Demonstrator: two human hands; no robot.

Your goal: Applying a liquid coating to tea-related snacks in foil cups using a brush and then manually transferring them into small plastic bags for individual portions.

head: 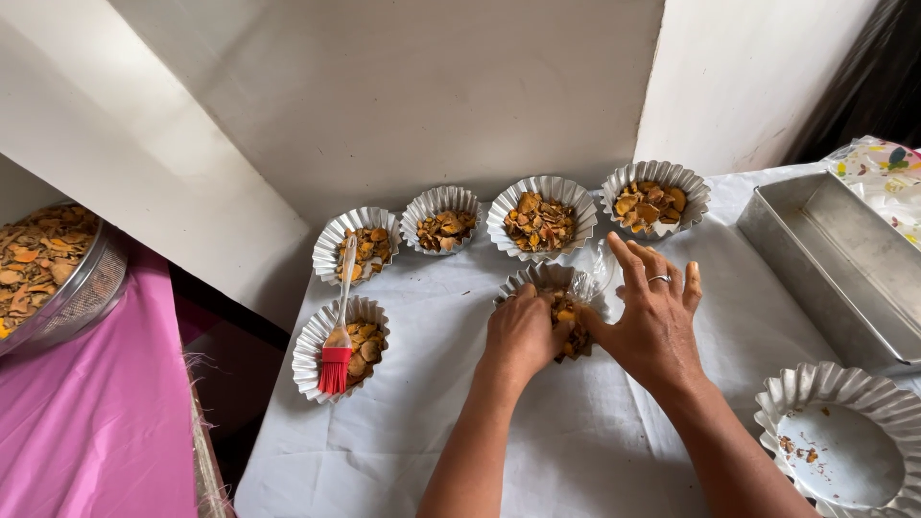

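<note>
Both hands point(585, 331) press orange-brown chips into fluted silver mould point(549, 278).

A home kitchen corner set up for baking: a worktop point(576, 451) under a white cloth carries fluted metal tart moulds point(542, 219) of dried orange chips, a red silicone pastry brush point(337, 357) and a rectangular loaf tin point(837, 264), against plain white walls.

Both forearms reach forward, converging. The left hand point(521, 331) is curled, knuckles up; the right hand point(652, 312) spreads its fingers, palm down.
</note>
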